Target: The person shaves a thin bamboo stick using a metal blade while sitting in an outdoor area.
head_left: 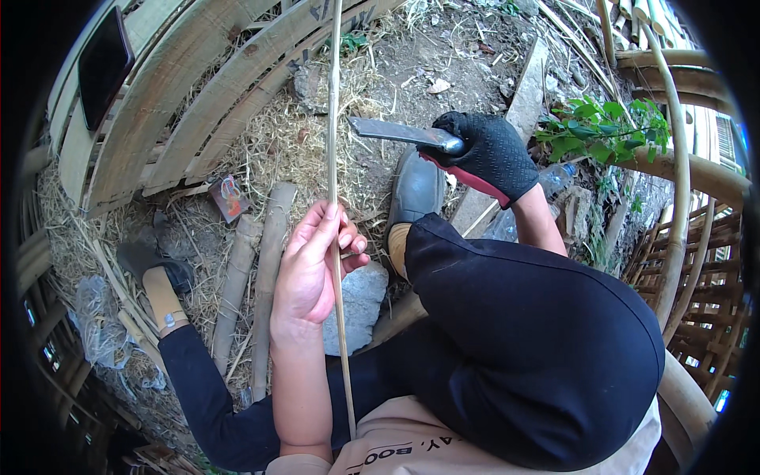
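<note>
My bare left hand (pixel 317 257) pinches a long, thin bamboo strip (pixel 333 134) between thumb and fingers. The strip stands nearly upright in the picture, running from the top edge down to my shirt. My right hand (pixel 492 157), in a black glove with a red palm, is wrapped round the handle end of a knife (pixel 404 133). Its flat, dull metal blade points left toward the strip, with a small gap between them. The handle is mostly hidden in the glove.
Bamboo slats (pixel 178 103) lean at the left, a phone (pixel 105 67) resting on them. Bamboo poles (pixel 273 261), a pale stone (pixel 356 307) and a small printed packet (pixel 229 198) lie on the shaving-strewn ground. A leafy plant (pixel 606 131) and bamboo rails (pixel 697 174) are at the right.
</note>
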Demonstrator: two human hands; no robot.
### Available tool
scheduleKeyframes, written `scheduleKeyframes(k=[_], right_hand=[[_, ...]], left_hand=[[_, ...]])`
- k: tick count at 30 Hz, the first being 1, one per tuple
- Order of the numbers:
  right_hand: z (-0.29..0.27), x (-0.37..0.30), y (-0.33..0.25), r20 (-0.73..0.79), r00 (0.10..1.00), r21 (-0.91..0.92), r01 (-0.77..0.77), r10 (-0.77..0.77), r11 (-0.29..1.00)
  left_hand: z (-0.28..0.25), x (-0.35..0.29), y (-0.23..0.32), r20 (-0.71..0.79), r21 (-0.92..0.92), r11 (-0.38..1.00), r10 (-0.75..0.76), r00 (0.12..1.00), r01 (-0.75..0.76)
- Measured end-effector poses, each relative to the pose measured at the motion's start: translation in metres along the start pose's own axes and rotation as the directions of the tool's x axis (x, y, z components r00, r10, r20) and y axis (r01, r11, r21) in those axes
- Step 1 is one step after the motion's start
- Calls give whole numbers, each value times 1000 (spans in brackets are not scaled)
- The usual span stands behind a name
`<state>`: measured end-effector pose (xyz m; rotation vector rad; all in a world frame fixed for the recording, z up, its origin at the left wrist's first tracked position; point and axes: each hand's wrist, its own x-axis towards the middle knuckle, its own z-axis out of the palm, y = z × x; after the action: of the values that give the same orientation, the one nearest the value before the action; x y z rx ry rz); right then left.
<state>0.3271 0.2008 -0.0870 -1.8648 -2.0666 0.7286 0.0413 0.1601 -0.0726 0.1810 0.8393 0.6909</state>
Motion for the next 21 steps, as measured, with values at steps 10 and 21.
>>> scheduleKeyframes(k=[10, 21], right_hand=[[1, 1, -10, -5, 998, 0, 62, -62, 998], [8, 2, -24, 58, 990, 49, 124, -127, 991]], left_hand=[[-6, -59, -24, -173, 213, 976, 92, 981, -54], [-23, -45, -5, -74, 164, 985, 59, 996, -47]])
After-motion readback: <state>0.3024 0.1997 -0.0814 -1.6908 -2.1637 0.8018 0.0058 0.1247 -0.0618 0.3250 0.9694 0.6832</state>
